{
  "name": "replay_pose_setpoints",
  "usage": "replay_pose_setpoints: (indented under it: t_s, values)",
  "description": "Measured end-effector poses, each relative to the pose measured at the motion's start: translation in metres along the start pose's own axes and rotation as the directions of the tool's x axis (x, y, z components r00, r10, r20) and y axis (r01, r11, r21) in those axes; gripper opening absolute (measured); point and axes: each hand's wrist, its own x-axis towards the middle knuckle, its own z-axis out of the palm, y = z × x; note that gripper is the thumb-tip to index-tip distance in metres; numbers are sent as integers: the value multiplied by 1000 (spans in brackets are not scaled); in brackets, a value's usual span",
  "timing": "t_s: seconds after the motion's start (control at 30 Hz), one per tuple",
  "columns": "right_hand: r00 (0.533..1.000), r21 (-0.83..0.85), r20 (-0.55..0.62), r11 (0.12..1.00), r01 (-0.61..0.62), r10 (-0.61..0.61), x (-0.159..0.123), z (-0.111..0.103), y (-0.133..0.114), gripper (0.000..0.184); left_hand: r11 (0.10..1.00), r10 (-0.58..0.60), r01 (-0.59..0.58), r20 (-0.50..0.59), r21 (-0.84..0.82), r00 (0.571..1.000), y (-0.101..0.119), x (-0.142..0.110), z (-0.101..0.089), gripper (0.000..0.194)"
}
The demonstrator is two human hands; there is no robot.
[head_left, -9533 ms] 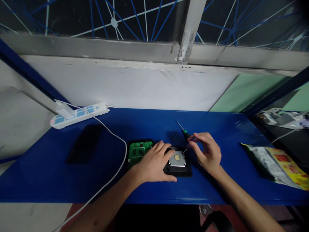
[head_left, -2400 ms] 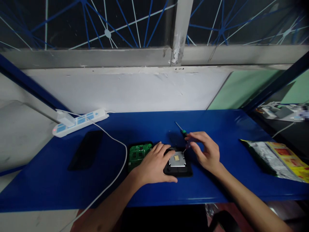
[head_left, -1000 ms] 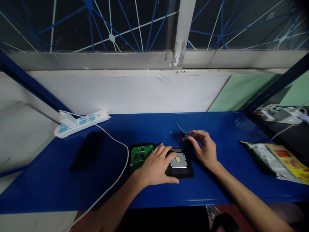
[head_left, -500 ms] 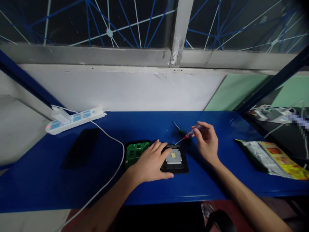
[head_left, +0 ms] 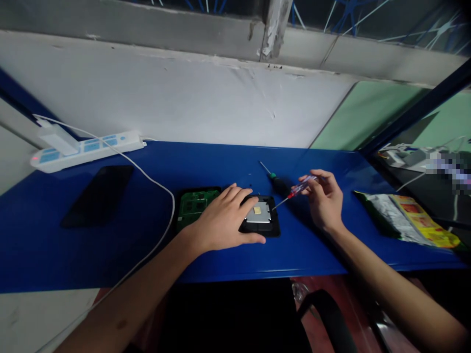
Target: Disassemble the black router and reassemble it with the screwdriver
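Observation:
My left hand lies with fingers spread over the left side of a black plastic housing, its thumb along the near edge. A silver metal plate with a pale yellow square pad sits in that housing. Partly under the left hand is a green circuit board in a dark shell. My right hand grips a screwdriver with a clear purplish handle and red collar. Its tip points down at the housing beside the plate's right edge; whether it touches a screw is too small to tell.
Behind the housing lies a second screwdriver with a green collar. A white power strip with a plugged-in charger and a trailing white cable is at left, near a black flat slab. A shiny foil packet lies at right.
The camera view has tilted down. The screwdriver tip has shifted from the housing's far edge to beside the plate's right edge. My left hand stays over the housing.

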Motion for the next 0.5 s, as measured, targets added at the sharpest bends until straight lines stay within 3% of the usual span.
replay_pose_setpoints:
  t_s: [0.27, 0.5]
  values:
    - [1000, 39, 26, 999, 1, -2, -4, 5, -3, 22, 999, 45, -45, -77, 7, 996, 5, 3, -3, 65]
    - [998, 48, 66, 999, -2, -1, -7, 5, -2, 22, 995, 104, -104, -100, 6, 990, 7, 3, 0, 59]
